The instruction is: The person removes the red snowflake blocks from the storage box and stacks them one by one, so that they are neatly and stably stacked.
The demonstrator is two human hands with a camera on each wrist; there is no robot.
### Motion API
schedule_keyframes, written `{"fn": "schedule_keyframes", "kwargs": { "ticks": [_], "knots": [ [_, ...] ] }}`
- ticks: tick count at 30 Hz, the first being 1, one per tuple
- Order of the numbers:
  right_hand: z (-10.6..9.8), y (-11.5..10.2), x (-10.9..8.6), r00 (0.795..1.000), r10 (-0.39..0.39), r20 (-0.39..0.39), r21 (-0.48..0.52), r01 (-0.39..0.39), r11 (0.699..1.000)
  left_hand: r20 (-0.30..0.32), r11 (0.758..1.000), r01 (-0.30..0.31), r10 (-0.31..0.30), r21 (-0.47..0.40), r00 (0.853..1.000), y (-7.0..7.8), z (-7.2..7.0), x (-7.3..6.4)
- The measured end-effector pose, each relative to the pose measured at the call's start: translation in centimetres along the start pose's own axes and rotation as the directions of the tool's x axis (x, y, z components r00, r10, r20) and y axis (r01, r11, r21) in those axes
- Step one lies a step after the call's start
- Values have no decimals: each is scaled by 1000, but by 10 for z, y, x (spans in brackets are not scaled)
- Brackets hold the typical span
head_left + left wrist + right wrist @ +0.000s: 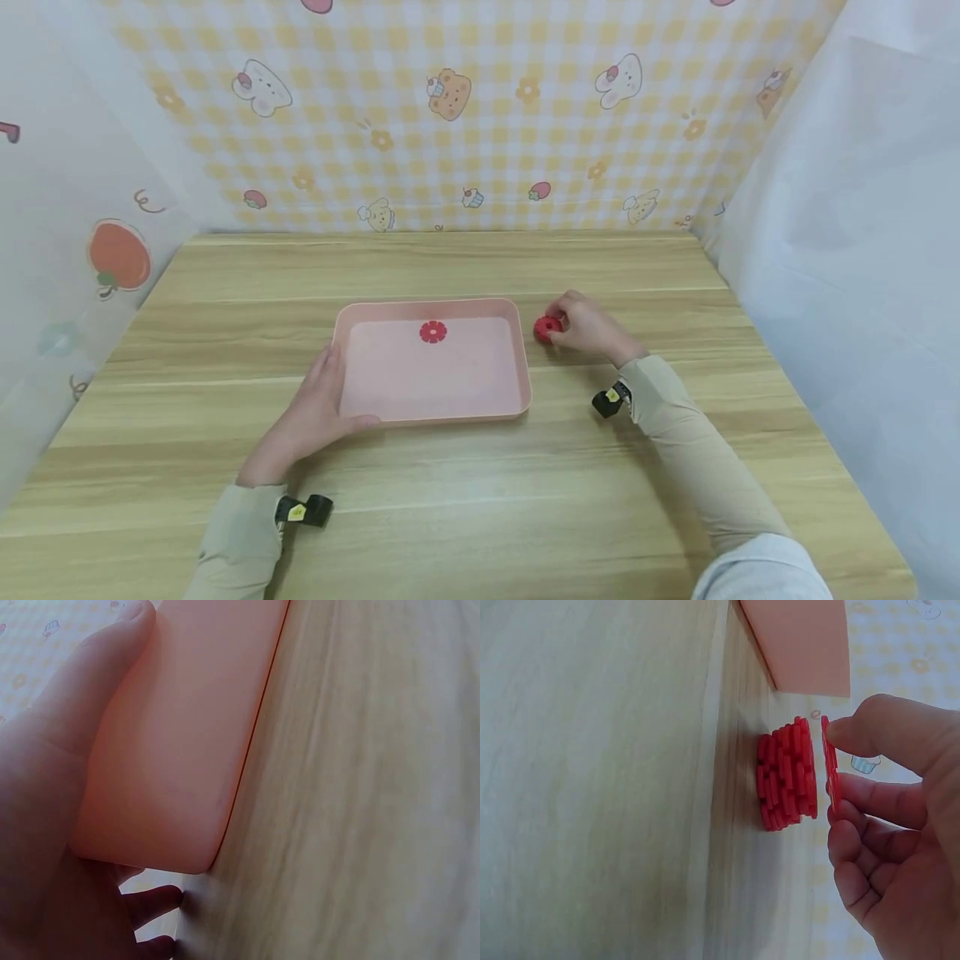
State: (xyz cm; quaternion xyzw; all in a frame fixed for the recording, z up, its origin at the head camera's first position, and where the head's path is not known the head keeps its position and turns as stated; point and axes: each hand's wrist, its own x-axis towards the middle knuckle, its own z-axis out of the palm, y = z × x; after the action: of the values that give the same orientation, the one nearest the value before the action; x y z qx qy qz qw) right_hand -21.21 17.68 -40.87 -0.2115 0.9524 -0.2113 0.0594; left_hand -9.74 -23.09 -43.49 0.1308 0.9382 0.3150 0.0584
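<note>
In the head view my left hand [318,408] rests against the near-left corner of a shallow pink tray [434,408]. Its thumb lies along the near side and its fingers along the left wall; the left wrist view shows fingertips on the table. A red notched disc [432,332], flower-like, lies flat inside the tray near its far wall. To the tray's right, my right hand [588,327] pinches one thin red notched disc [830,761] between thumb and fingers. Just below it, a stack of red notched discs [786,776] stands on the table, a small gap apart from the held one.
The wood-grain table [450,517] extends around the tray on every side. A yellow checked cloth [487,150] with cartoon prints hangs behind it. White sheets, the right one [847,250] plain and the left one [67,175] printed, flank the table.
</note>
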Motion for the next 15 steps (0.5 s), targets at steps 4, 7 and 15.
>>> {"fn": "schedule_keyframes", "kwargs": {
  "ticks": [4, 7, 15],
  "knots": [
    [0, -1, 0, 1000, -13, -4, 5, 13, 1000, 0, 1000, 1, -1, 3, 1000, 0, -1, -1],
    [-3, -5, 1, 1000, -20, -6, 32, 20, 999, -1, 1000, -2, 2, 4, 1000, 0, -2, -1],
    [-14, -31, 12, 997, -78, 26, 12, 78, 997, -2, 1000, 9, -9, -12, 1000, -2, -1, -2]
  ]
}}
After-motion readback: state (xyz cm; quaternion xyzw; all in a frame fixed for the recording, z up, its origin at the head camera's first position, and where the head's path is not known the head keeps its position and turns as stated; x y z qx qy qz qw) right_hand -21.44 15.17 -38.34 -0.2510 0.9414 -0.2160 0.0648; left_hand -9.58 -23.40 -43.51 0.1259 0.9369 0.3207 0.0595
